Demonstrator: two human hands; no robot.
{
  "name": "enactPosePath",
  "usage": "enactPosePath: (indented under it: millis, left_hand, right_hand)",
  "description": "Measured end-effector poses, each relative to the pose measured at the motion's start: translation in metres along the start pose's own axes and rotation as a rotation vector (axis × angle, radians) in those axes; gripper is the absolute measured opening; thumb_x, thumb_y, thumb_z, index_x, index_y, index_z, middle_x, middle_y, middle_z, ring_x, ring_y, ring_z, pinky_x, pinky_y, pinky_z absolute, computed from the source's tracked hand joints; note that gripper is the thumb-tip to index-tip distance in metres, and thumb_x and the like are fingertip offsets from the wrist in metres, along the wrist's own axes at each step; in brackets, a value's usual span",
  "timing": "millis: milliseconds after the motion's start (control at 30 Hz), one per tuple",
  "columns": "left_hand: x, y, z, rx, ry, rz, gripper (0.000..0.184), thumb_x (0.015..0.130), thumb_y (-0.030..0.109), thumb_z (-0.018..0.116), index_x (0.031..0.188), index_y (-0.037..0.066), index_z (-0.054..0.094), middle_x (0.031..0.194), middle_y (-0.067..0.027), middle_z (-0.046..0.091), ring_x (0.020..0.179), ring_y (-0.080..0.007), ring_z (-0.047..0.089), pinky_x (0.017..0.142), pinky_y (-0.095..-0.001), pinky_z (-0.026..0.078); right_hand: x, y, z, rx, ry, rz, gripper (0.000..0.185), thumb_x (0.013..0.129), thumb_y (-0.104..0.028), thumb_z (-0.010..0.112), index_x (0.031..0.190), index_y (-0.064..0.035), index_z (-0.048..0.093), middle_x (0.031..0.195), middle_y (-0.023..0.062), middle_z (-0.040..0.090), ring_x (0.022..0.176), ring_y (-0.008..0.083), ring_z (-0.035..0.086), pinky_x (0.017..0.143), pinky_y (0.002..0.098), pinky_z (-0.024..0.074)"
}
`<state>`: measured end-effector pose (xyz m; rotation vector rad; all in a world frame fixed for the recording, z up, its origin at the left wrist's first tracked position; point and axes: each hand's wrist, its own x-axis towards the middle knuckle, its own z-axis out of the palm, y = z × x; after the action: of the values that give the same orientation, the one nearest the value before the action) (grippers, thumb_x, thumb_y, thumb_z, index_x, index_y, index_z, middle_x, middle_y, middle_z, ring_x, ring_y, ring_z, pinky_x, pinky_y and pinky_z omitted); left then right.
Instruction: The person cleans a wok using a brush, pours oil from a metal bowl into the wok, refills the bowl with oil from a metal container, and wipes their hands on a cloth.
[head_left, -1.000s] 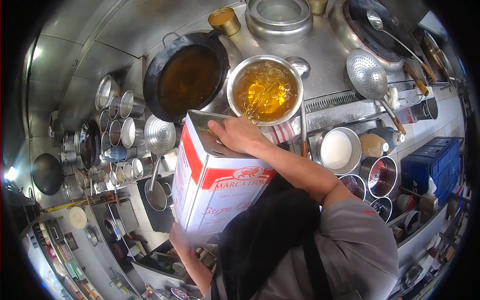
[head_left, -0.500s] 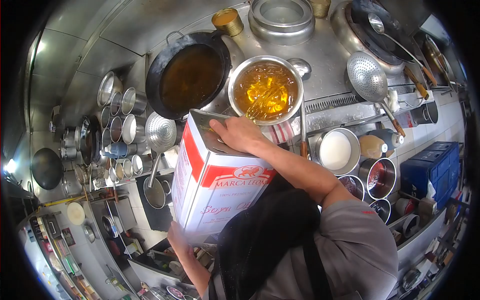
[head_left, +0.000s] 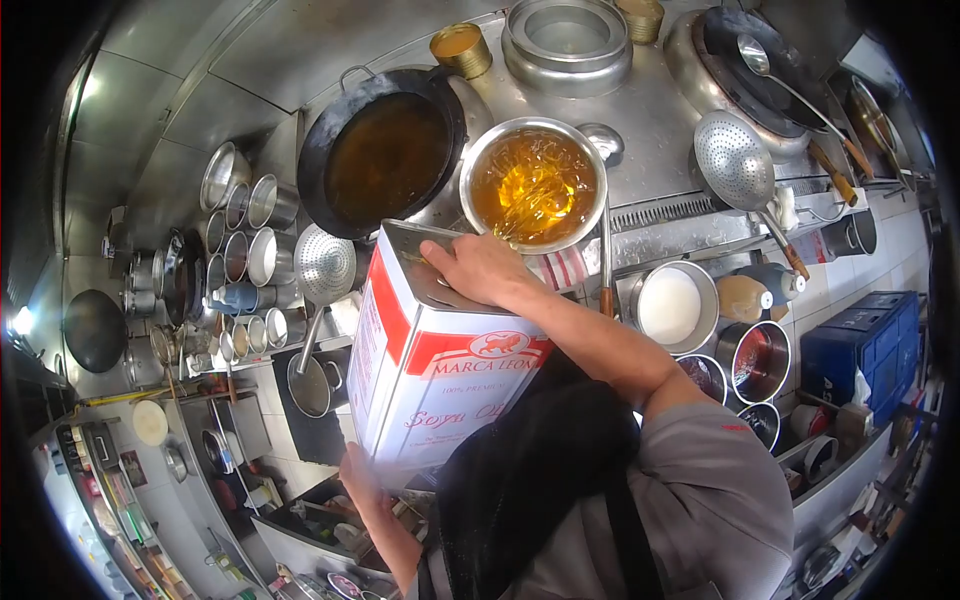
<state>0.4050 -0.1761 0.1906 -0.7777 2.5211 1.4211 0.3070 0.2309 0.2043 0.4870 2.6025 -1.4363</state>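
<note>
I hold a large white and red soya oil tin (head_left: 440, 385) tilted against my body. My right hand (head_left: 478, 268) is wrapped over its top end, beside the metal basin (head_left: 468, 195). My left hand (head_left: 360, 475) supports the lower end, its fingers partly hidden behind the tin. A thin golden stream runs from the tin's top into the basin, which holds rippling yellow oil (head_left: 535, 185). Left of the basin, a black wok (head_left: 318, 190) contains dark brown liquid. A ladle (head_left: 603, 143) lies just right of the basin.
Perforated strainers (head_left: 735, 160) rest at the right and left. A pot of white liquid (head_left: 672, 305) and a pot of red liquid (head_left: 760, 360) stand at right, near a blue crate (head_left: 860, 350). A yellowish can (head_left: 461, 50) stands behind the wok. Several metal containers (head_left: 270, 255) line the left.
The view has shifted very slightly. Both hands keep their hold on the tin, and oil still streams into the basin.
</note>
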Motion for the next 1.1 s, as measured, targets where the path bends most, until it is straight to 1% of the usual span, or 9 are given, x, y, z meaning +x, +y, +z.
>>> enactPosePath:
  millis: [67, 200, 367, 467, 600, 767, 867, 967, 1100]
  left_hand:
    - [0.005, -0.014, 0.001, -0.013, 0.008, -0.009, 0.039, 0.104, 0.03, 0.047, 0.078, 0.003, 0.054, 0.074, 0.0, 0.048, 0.068, -0.0117, 0.045, 0.059, -0.0323, 0.037]
    - [0.007, -0.034, 0.021, -0.158, 0.023, 0.032, 0.037, 0.102, 0.027, 0.046, 0.078, 0.002, 0.055, 0.074, -0.0009, 0.049, 0.067, -0.0125, 0.046, 0.058, -0.0326, 0.039]
    - [0.003, -0.042, 0.032, -0.148, -0.012, -0.08, 0.039, 0.102, 0.028, 0.043, 0.087, -0.005, 0.058, 0.08, -0.0074, 0.052, 0.07, -0.0183, 0.054, 0.056, -0.037, 0.048]
    - [-0.002, -0.044, 0.044, -0.239, 0.008, -0.039, 0.039, 0.102, 0.03, 0.044, 0.092, -0.005, 0.058, 0.084, -0.0088, 0.054, 0.072, -0.0212, 0.057, 0.058, -0.0381, 0.053]
    - [0.0, -0.048, 0.041, -0.265, -0.045, -0.083, 0.038, 0.102, 0.032, 0.044, 0.095, -0.003, 0.058, 0.083, -0.0072, 0.053, 0.072, -0.0207, 0.059, 0.056, -0.0386, 0.057]
    - [-0.008, -0.025, 0.036, -0.245, -0.05, -0.064, 0.035, 0.102, 0.031, 0.043, 0.093, 0.0, 0.056, 0.081, -0.0053, 0.05, 0.07, -0.0192, 0.058, 0.054, -0.038, 0.058]
    - [-0.007, -0.023, 0.033, -0.267, -0.062, -0.046, 0.036, 0.104, 0.033, 0.043, 0.091, 0.001, 0.055, 0.08, -0.0041, 0.048, 0.069, -0.0184, 0.057, 0.054, -0.0378, 0.058]
    - [0.0, -0.029, 0.028, -0.249, -0.062, -0.015, 0.038, 0.105, 0.036, 0.044, 0.089, 0.003, 0.054, 0.079, -0.0028, 0.046, 0.069, -0.0178, 0.057, 0.054, -0.037, 0.058]
    - [0.004, -0.035, 0.025, -0.257, -0.084, -0.016, 0.04, 0.107, 0.037, 0.044, 0.092, 0.002, 0.055, 0.081, -0.0029, 0.048, 0.07, -0.0175, 0.056, 0.055, -0.0358, 0.056]
  right_hand:
    - [-0.005, -0.006, -0.006, 0.013, -0.027, 0.024, 0.071, 0.099, -0.057, 0.042, 0.089, 0.0049, 0.075, 0.093, 0.0309, 0.07, 0.095, 0.0459, 0.068, 0.089, 0.0522, 0.0519]
    - [-0.008, -0.012, -0.008, -0.033, -0.02, -0.015, 0.071, 0.099, -0.057, 0.042, 0.089, 0.005, 0.075, 0.095, 0.0305, 0.07, 0.095, 0.0456, 0.068, 0.089, 0.052, 0.052]
    - [-0.009, -0.018, -0.007, -0.052, -0.042, -0.013, 0.072, 0.098, -0.059, 0.043, 0.089, 0.0045, 0.075, 0.097, 0.0296, 0.07, 0.096, 0.0441, 0.068, 0.089, 0.0522, 0.0521]
    - [-0.011, -0.023, -0.008, -0.091, -0.025, -0.002, 0.073, 0.098, -0.06, 0.042, 0.088, 0.0043, 0.075, 0.095, 0.0286, 0.071, 0.094, 0.0437, 0.069, 0.088, 0.0527, 0.052]
    - [-0.01, -0.02, -0.009, -0.101, -0.032, -0.004, 0.075, 0.098, -0.061, 0.041, 0.085, 0.0045, 0.075, 0.092, 0.0279, 0.071, 0.092, 0.0434, 0.069, 0.085, 0.0525, 0.0524]
    - [-0.006, -0.01, -0.007, -0.097, 0.003, -0.001, 0.081, 0.097, -0.067, 0.039, 0.084, 0.0042, 0.074, 0.087, 0.0262, 0.071, 0.086, 0.0425, 0.07, 0.08, 0.0508, 0.0533]
    - [-0.006, -0.006, -0.01, -0.084, 0.018, 0.02, 0.08, 0.097, -0.067, 0.039, 0.087, 0.0045, 0.074, 0.088, 0.0268, 0.071, 0.087, 0.0428, 0.07, 0.081, 0.0504, 0.0537]
    - [-0.008, -0.007, -0.015, -0.063, -0.01, 0.061, 0.078, 0.097, -0.064, 0.04, 0.091, 0.0048, 0.075, 0.096, 0.0273, 0.072, 0.096, 0.0431, 0.069, 0.087, 0.0516, 0.0535]
    - [-0.008, -0.004, -0.015, -0.048, -0.002, 0.069, 0.078, 0.097, -0.065, 0.04, 0.091, 0.0045, 0.075, 0.097, 0.0273, 0.072, 0.096, 0.0432, 0.069, 0.087, 0.0515, 0.0534]
